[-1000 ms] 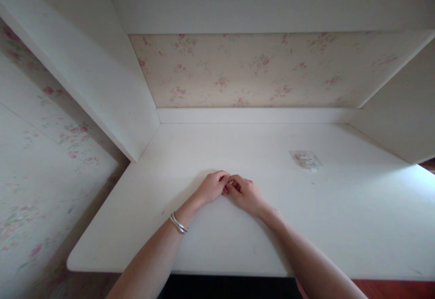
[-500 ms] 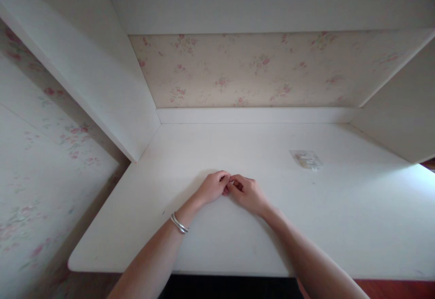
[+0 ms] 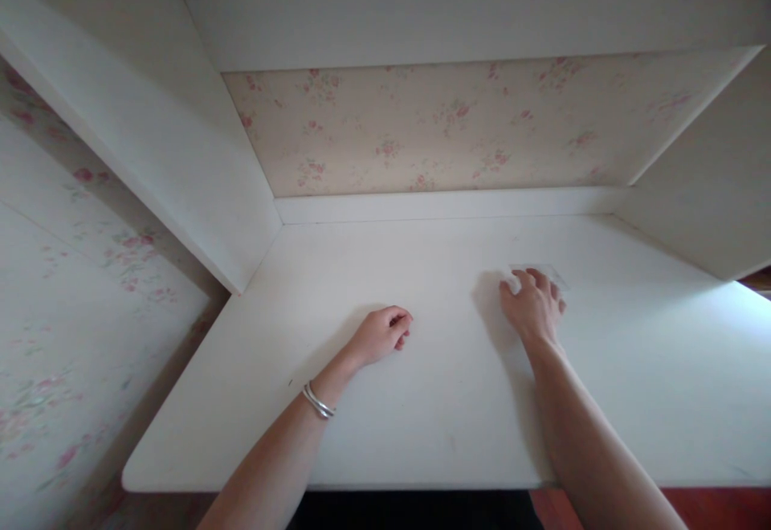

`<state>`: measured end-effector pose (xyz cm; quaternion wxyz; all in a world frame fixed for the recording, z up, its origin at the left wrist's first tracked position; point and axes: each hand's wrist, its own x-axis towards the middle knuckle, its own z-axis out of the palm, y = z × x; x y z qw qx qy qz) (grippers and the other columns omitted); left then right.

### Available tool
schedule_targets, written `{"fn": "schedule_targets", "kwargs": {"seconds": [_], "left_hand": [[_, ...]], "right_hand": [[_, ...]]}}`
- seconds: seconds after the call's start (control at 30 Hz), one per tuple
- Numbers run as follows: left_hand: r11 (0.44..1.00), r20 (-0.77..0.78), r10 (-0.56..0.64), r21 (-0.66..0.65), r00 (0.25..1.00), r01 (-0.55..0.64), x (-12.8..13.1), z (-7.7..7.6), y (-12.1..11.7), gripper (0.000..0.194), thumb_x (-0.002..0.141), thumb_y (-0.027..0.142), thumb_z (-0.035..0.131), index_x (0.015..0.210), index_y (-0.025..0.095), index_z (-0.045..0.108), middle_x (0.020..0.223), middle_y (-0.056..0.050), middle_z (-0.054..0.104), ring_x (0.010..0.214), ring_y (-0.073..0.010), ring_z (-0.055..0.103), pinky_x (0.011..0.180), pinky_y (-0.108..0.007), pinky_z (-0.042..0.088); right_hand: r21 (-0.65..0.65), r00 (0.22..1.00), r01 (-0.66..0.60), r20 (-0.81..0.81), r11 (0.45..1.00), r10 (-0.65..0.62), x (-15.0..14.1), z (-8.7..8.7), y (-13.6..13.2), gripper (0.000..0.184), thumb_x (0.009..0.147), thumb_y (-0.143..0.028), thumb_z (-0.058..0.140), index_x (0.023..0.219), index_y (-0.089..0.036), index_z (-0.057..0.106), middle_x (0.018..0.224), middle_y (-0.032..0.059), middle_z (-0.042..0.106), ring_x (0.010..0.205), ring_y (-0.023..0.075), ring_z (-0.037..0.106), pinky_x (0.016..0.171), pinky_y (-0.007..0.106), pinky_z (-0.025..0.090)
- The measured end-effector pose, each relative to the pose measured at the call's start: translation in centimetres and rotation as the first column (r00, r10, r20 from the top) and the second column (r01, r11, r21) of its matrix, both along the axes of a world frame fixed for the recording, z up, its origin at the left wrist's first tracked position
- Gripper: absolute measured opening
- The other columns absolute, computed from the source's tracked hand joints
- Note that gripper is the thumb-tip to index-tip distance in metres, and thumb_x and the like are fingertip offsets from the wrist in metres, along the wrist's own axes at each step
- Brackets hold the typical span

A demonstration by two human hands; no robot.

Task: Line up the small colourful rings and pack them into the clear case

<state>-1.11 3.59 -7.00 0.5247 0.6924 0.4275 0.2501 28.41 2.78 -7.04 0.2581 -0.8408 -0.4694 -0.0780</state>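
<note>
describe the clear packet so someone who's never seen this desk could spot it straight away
Start at the white desk below the floral back panel and go right of its middle. There the right hand covers most of a flat packet. Its see-through sheet, with an edge showing beyond the hand, sets it apart from the opaque desktop.

On the white table (image 3: 391,265), the left hand (image 3: 382,333), a silver bracelet (image 3: 318,401) at its wrist, lies loosely curled, while the right hand (image 3: 533,305) spreads its fingers over a transparent packet (image 3: 557,275) farther right.
</note>
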Motion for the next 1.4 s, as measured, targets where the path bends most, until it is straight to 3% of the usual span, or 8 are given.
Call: {"fn": "schedule_targets", "kwargs": {"seconds": [0.1,0.2,0.3,0.47,0.63,0.83,1.13,1.4], "left_hand": [[1.0,0.004,-0.003,0.001,1.0,0.003,0.0,0.0,-0.1,0.032,0.085,0.044,0.045,0.09,0.015,0.059,0.073,-0.002,0.06,0.055,-0.0092,0.055,0.053,-0.021,0.044],[1.0,0.007,-0.006,0.006,1.0,0.006,0.0,0.0,-0.1,0.032,0.085,0.044,0.045,0.091,0.015,0.059,0.074,-0.002,0.06,0.054,-0.009,0.055,0.052,-0.021,0.044],[1.0,0.008,-0.011,0.001,1.0,0.011,0.0,0.0,0.0,0.032,0.086,0.043,0.045,0.091,0.015,0.059,0.074,-0.002,0.06,0.054,-0.009,0.055,0.052,-0.021,0.044],[1.0,0.011,-0.015,-0.014,1.0,0.015,0.0,0.1,0.0,0.032,0.085,0.043,0.046,0.091,0.015,0.06,0.074,-0.002,0.06,0.055,-0.0093,0.055,0.053,-0.022,0.045],[1.0,0.013,-0.008,-0.015,1.0,0.008,0.0,0.0,0.0,0.032,0.085,0.043,0.047,0.091,0.015,0.06,0.074,-0.002,0.061,0.054,-0.009,0.055,0.053,-0.022,0.045],[1.0,0.026,0.001,-0.027,1.0,0.0,0.0,-0.2,0.1,0.032,0.082,0.042,0.052,0.096,0.015,0.06,0.078,-0.003,0.061,0.053,-0.0083,0.055,0.052,-0.022,0.045],[0.987,0.045,0.03,0.155,0.999,-0.036,0.2,0.2,-0.7,0.075,0.062,0.04,0.077,0.127,0.02,0.044,0.13,-0.014,0.043,0.069,-0.0107,0.058,0.06,-0.026,0.051],[0.902,0.056,0.104,0.416,0.993,-0.117,1.2,0.7,-1.9,0.085,0.054,0.033,0.081,0.128,0.019,0.042,0.126,-0.011,0.047,0.113,-0.0262,0.048,0.096,-0.04,0.043]], "right_hand": [[-0.089,0.998,0.054,-0.005,0.995,-0.055,0.4,-0.2,-0.3,0.053,0.084,-0.043,0.039,0.131,-0.018,0.045,0.141,0.0158,0.034,0.127,0.033,0.027,0.099,0.058,0.02],[-0.132,0.998,0.058,-0.019,0.99,-0.061,-0.1,-0.1,-0.3,0.053,0.085,-0.043,0.036,0.13,-0.018,0.044,0.135,0.0157,0.042,0.124,0.0323,0.032,0.098,0.061,0.018],[-0.074,0.998,0.057,0.006,0.996,-0.056,-0.8,0.2,-0.2,0.048,0.084,-0.043,0.038,0.124,-0.02,0.05,0.122,0.0144,0.051,0.114,0.0316,0.04,0.094,0.056,0.023],[-0.001,0.993,0.118,0.006,0.993,-0.118,-1.0,0.4,-0.3,0.058,0.079,-0.055,0.043,0.127,-0.022,0.049,0.132,0.0159,0.039,0.117,0.0362,0.037,0.091,0.054,0.027],[-0.135,0.991,-0.03,-0.13,0.99,0.012,-1.0,0.3,-0.2,0.06,0.081,-0.059,0.039,0.127,-0.022,0.05,0.132,0.0171,0.043,0.109,0.0338,0.049,0.087,0.048,0.038],[-0.111,0.967,-0.213,-0.165,0.971,0.194,-3.7,0.4,-0.1,0.062,0.074,-0.061,0.05,0.124,-0.023,0.052,0.135,0.012,0.043,0.106,0.03,0.055,0.086,0.041,0.044],[0.213,0.728,-0.508,-0.41,0.834,0.549,-10.1,0.6,-1.6,0.044,0.078,-0.042,0.055,0.118,-0.023,0.054,0.126,0.0068,0.054,0.105,0.0201,0.057,0.089,0.033,0.046],[0.309,0.544,-0.646,-0.455,0.698,0.705,-13.6,1.3,-3.4,0.038,0.081,-0.04,0.056,0.114,-0.022,0.059,0.129,0.0094,0.05,0.11,0.0218,0.054,0.093,0.037,0.045]]}}
